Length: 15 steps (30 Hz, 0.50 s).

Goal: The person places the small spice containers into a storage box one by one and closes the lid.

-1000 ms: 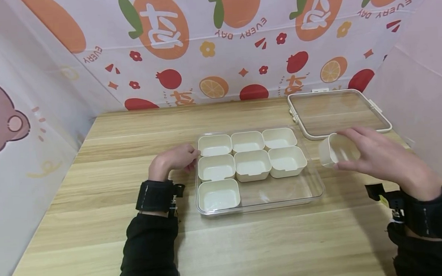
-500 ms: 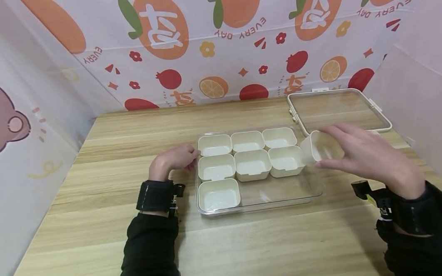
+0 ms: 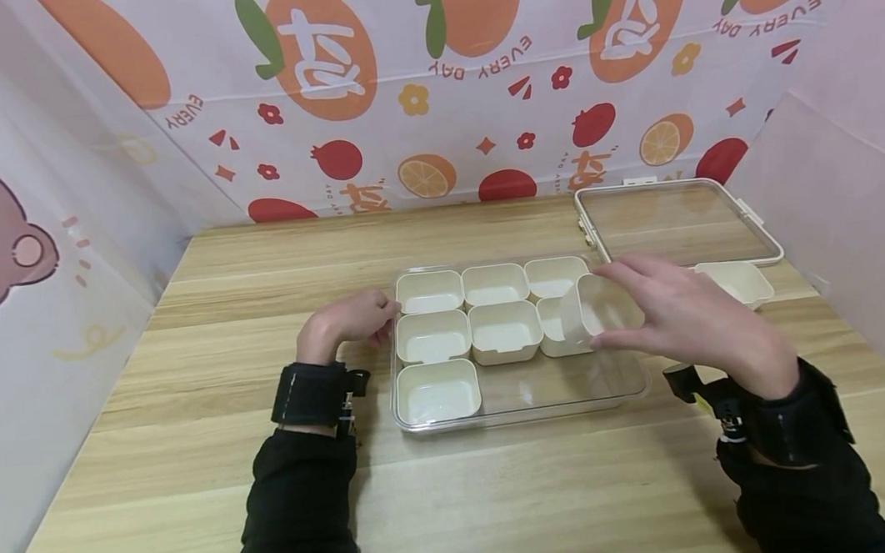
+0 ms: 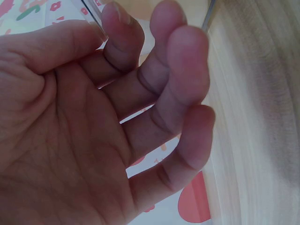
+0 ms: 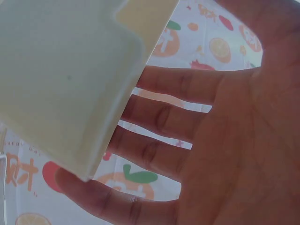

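Observation:
Several small cream boxes fill the back and middle rows of a clear plastic tray in the head view; one more box stands at its front left. My left hand is at the tray's left side, pinching its edge between thumb and index finger, the other fingers loosely bent. My right hand grips another cream box between thumb and fingers, tilted, above the tray's right side. In this view it partly hides the middle-row right box. The right wrist view shows fingertips against the held box.
A clear lid with a cream frame and side clips lies at the back right of the wooden table. Beside its front edge is a loose cream box, partly behind my right hand. A fruit-print cloth hangs behind the table.
My right hand has carried the held box leftward, from right of the tray to over its right side. The loose box by the lid has come into view. My left hand stays put.

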### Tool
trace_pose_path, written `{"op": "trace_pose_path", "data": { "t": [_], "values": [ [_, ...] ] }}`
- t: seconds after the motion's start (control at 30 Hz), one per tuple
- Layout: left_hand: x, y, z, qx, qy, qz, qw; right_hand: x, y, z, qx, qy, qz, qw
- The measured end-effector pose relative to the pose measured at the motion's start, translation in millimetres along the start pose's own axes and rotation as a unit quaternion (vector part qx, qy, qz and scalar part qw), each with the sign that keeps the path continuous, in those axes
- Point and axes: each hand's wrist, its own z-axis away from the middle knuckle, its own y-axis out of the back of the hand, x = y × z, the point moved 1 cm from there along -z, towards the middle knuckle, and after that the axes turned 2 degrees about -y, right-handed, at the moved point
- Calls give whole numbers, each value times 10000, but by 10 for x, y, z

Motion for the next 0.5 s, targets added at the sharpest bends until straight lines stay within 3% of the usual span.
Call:
{"op": "trace_pose_path", "data": {
  "t": [0.3, 0.5],
  "values": [
    [7, 9, 8, 19, -26, -72, 10000, -114, -53, -67, -76, 248, 70, 9996],
    [14, 10, 18, 8, -47, -133, 9999, -219, -123, -120, 64, 756, 70, 9971]
  ]
}}
